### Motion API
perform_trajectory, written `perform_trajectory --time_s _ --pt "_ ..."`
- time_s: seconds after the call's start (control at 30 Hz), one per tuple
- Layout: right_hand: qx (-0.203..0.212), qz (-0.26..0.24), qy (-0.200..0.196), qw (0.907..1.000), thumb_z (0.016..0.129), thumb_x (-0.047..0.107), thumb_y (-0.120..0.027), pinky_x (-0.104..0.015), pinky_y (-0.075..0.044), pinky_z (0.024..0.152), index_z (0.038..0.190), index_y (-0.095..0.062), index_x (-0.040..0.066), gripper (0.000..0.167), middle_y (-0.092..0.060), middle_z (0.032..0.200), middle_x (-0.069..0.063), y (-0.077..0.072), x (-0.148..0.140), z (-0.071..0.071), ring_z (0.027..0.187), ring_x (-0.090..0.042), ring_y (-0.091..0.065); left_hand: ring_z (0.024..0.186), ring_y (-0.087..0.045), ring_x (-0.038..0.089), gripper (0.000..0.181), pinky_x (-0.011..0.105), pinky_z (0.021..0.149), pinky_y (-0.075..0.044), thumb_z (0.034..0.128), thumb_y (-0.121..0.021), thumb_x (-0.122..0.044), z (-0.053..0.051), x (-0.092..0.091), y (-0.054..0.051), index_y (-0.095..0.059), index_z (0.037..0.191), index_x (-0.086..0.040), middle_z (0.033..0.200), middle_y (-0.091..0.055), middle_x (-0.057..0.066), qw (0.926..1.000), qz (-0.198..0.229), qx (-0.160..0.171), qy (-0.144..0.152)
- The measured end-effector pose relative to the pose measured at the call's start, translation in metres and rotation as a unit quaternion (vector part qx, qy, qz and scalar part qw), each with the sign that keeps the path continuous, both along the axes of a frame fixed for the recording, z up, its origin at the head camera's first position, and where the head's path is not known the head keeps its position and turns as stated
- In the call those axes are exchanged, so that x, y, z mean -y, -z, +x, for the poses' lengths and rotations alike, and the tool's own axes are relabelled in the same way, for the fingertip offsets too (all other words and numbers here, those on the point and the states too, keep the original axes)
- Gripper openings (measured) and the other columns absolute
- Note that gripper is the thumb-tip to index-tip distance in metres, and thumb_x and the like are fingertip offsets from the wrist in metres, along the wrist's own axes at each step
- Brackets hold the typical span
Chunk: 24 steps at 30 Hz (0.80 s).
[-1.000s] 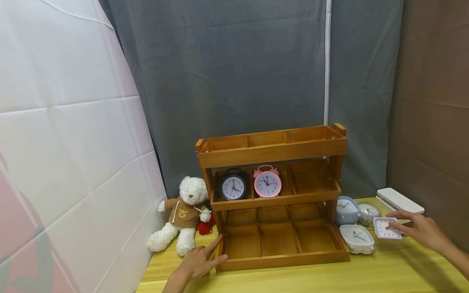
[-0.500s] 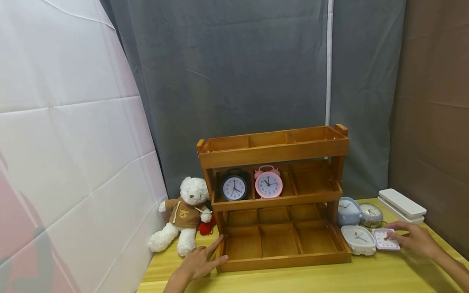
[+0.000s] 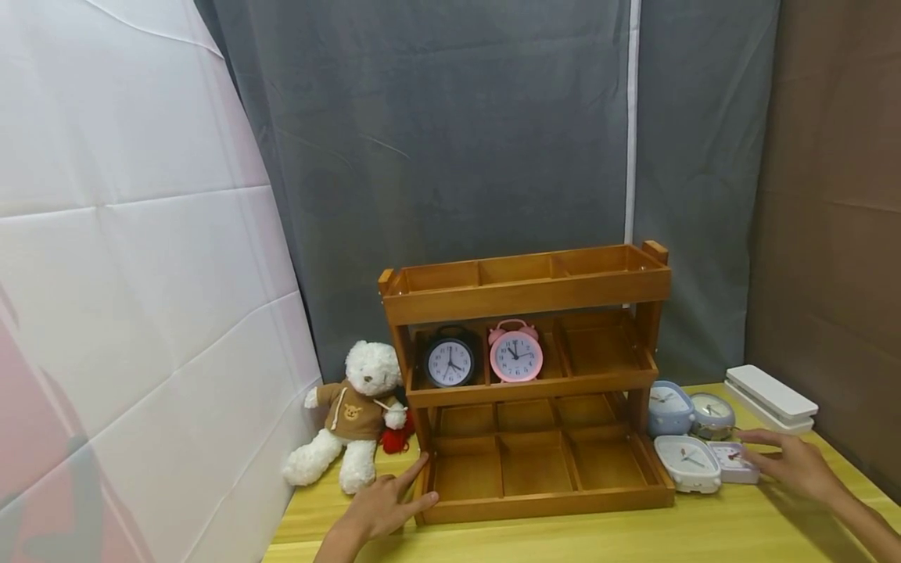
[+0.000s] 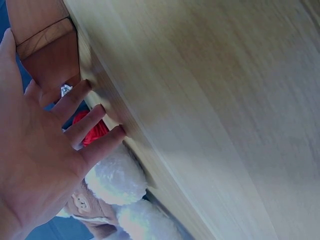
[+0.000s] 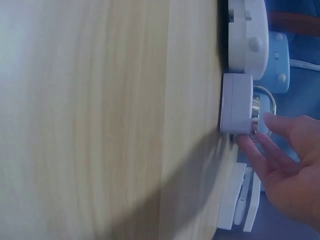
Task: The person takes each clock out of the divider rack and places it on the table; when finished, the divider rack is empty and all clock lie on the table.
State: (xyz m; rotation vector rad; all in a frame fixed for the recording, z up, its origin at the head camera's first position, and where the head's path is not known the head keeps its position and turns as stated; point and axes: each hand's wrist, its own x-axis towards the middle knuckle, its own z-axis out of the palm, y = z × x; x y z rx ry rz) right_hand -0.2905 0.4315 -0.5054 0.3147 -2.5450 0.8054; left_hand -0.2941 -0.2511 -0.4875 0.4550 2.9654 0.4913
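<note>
My left hand rests with spread fingers on the lower left corner of the brown wooden shelf; the left wrist view shows that hand with its fingers extended. At the right, a small lilac square clock stands on the table against the white clock. Fingers of my right hand are at its right side. In the right wrist view, that hand has its fingertips at the edge of the lilac clock, extended and not curled round it.
On the middle tier stand a black clock and a pink clock. Behind the white clock are a blue clock and a round grey one. White boxes lie at the back right; a white teddy bear sits left.
The lilac clock has come down from my right hand's pinch to the table and moved left beside the white clock. My right fingers have loosened from it; my left hand keeps its place.
</note>
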Motion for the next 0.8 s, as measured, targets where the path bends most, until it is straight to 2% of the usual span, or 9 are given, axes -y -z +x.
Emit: perform_trajectory --time_s 0.1,0.2,0.23,0.33,0.43,0.47,0.57,0.67,0.8 --pt "0.007 -0.004 0.010 0.9999 0.085 0.010 -0.085 -0.015 -0.054 0.065 0.109 -0.075 -0.007 0.031 -0.076 0.107 -0.016 -0.002 0.002 0.002 0.080 0.003 -0.068 0.109 -0.066 0.051 0.076 0.068 0.090 -0.052 0.0988 -0.051 -0.070 0.000 0.000 0.001 -0.035 0.163 -0.034 0.131 -0.065 0.030 1.0000 0.001 0.000 0.000" --pt "0.018 -0.011 0.021 0.9996 0.087 0.012 -0.084 -0.014 -0.052 0.065 0.112 -0.074 -0.008 0.033 -0.072 0.111 -0.030 -0.006 0.006 0.004 0.081 0.002 -0.069 0.110 -0.066 0.051 0.076 0.068 0.090 -0.052 0.0986 -0.051 -0.071 -0.001 0.000 0.001 -0.035 0.163 -0.034 0.131 -0.065 0.030 1.0000 0.001 0.001 0.000" --pt "0.013 -0.017 0.019 0.9996 0.087 0.011 -0.084 -0.012 -0.052 0.065 0.112 -0.074 -0.008 0.033 -0.073 0.110 -0.029 -0.007 0.007 0.005 0.081 0.003 -0.068 0.110 -0.066 0.052 0.076 0.068 0.090 -0.051 0.0986 -0.051 -0.071 -0.001 0.000 0.001 -0.035 0.163 -0.034 0.132 -0.064 0.030 1.0000 0.002 0.002 -0.001" --pt "-0.031 -0.059 -0.023 0.9975 0.086 0.001 -0.082 -0.008 -0.052 0.065 0.110 -0.074 -0.009 0.028 -0.078 0.109 -0.002 -0.012 0.013 0.005 0.084 0.009 -0.066 0.111 -0.065 0.052 0.076 0.069 0.090 -0.051 0.0985 -0.050 -0.071 -0.001 0.000 0.001 -0.034 0.163 -0.035 0.132 -0.064 0.030 1.0000 0.002 0.007 -0.002" --pt "-0.082 -0.076 -0.058 0.9921 0.083 -0.005 -0.083 -0.006 -0.052 0.066 0.108 -0.077 -0.002 0.026 -0.067 0.109 0.027 -0.023 0.022 0.006 0.086 0.013 -0.065 0.112 -0.064 0.053 0.076 0.070 0.090 -0.050 0.0984 -0.050 -0.072 0.000 0.000 0.002 -0.034 0.163 -0.037 0.133 -0.063 0.030 0.9999 0.003 0.010 -0.005" --pt "-0.095 -0.075 -0.064 0.9905 0.081 -0.007 -0.083 -0.007 -0.052 0.066 0.108 -0.078 0.000 0.028 -0.064 0.110 0.030 -0.028 0.026 0.007 0.087 0.013 -0.065 0.113 -0.064 0.053 0.076 0.070 0.091 -0.050 0.0984 -0.051 -0.071 0.000 0.000 0.002 -0.034 0.163 -0.037 0.133 -0.063 0.030 0.9999 0.003 0.009 -0.005" --pt "-0.112 -0.059 -0.060 0.9901 0.080 -0.007 -0.084 -0.007 -0.052 0.065 0.109 -0.078 0.004 0.031 -0.067 0.111 0.026 -0.044 0.041 0.011 0.086 0.013 -0.066 0.113 -0.064 0.053 0.075 0.071 0.091 -0.050 0.0985 -0.051 -0.071 0.000 0.001 0.002 -0.034 0.163 -0.036 0.133 -0.063 0.030 1.0000 0.003 0.006 -0.006" --pt "-0.118 -0.056 -0.066 0.9892 0.080 -0.008 -0.083 -0.008 -0.053 0.066 0.110 -0.077 0.000 0.032 -0.072 0.109 0.018 -0.057 0.056 0.015 0.086 0.010 -0.068 0.114 -0.063 0.053 0.075 0.071 0.091 -0.050 0.0985 -0.051 -0.071 0.001 0.001 0.001 -0.034 0.163 -0.036 0.134 -0.062 0.031 1.0000 0.004 0.005 -0.006" --pt "-0.117 -0.053 -0.072 0.9892 0.083 -0.005 -0.083 -0.009 -0.054 0.066 0.112 -0.077 0.000 0.030 -0.074 0.106 0.014 -0.076 0.080 0.022 0.084 0.007 -0.069 0.114 -0.064 0.053 0.076 0.071 0.091 -0.050 0.0982 -0.050 -0.072 0.001 0.001 0.001 -0.033 0.163 -0.037 0.134 -0.062 0.030 1.0000 0.003 0.007 -0.006"
